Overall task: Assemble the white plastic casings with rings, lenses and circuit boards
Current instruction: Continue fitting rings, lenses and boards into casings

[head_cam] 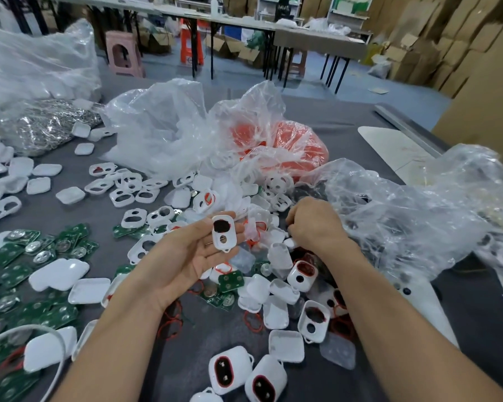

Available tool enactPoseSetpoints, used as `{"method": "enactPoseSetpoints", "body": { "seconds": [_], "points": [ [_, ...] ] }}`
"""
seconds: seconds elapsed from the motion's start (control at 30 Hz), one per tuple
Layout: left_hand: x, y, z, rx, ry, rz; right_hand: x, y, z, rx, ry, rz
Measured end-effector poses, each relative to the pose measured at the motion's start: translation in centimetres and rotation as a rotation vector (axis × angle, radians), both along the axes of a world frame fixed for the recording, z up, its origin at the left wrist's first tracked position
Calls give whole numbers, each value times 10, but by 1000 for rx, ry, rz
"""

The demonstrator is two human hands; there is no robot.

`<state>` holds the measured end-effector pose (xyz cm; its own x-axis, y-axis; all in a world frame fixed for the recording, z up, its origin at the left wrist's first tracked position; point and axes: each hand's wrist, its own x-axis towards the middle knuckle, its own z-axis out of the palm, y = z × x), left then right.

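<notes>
Left grip (pixel 186 256): palm up and open, fingers nearly straight; the white casing (pixel 224 232) lies across the fingertips, face up, above the counter (pixel 209 329).
Right grip (pixel 314 224): knuckles up, fingers curled down into the heap of parts (pixel 273 236); I cannot tell whether it has anything.
Slip risk: the casing is carried rather than clamped, so a tilt of the palm could likely drop it among look-alike shells.
Wrong pick: the heap mixes lids, lenses and shells, and the fingertips are hidden, so the right grip may lift two pieces or the wrong one.
Snag risk: the clear plastic bag (pixel 404 216) lies just beside the right wrist and could drag parts along.
Tangle risk: loose red rings (pixel 172 323) overlap and could come up in a clump.
Mix-up: finished casings (pixel 233 369) sit near loose lids, and green circuit boards (pixel 12 256) lie well apart to the left.
</notes>
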<state>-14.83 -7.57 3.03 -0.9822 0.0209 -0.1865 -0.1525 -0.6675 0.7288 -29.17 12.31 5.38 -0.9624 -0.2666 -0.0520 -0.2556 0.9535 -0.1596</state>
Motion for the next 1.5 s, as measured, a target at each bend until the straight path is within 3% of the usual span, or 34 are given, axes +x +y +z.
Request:
{"method": "enactPoseSetpoints", "body": {
  "seconds": [0.17,0.27,0.37,0.47,0.53,0.73,0.8,1.07,1.3,1.5],
  "points": [
    [2,-2,1,5,-4,4,1,-9,3,140,92,12],
    [3,-3,1,3,-6,9,9,-2,7,59,107,44],
    [4,-2,1,-6,4,8,32,10,10,-434,96,17],
    [3,-2,1,-10,17,23,75,1,12,-1136,-133,-43],
    [1,2,1,-10,14,29,96,-11,5,-1323,-192,-33],
    [-1,17,-3,-6,4,11,113,-32,-23,-1050,271,160],
    [-2,20,-3,-14,6,10,112,-31,-28,-989,341,193],
    [-5,20,-7,-35,23,7,107,-24,-28,-1042,163,167],
    [-3,22,-8,-52,26,-29,101,-24,-23,-1131,-52,10],
    [-3,27,-7,-62,40,-40,103,-22,-23,-1173,7,-33]
  ]
}}
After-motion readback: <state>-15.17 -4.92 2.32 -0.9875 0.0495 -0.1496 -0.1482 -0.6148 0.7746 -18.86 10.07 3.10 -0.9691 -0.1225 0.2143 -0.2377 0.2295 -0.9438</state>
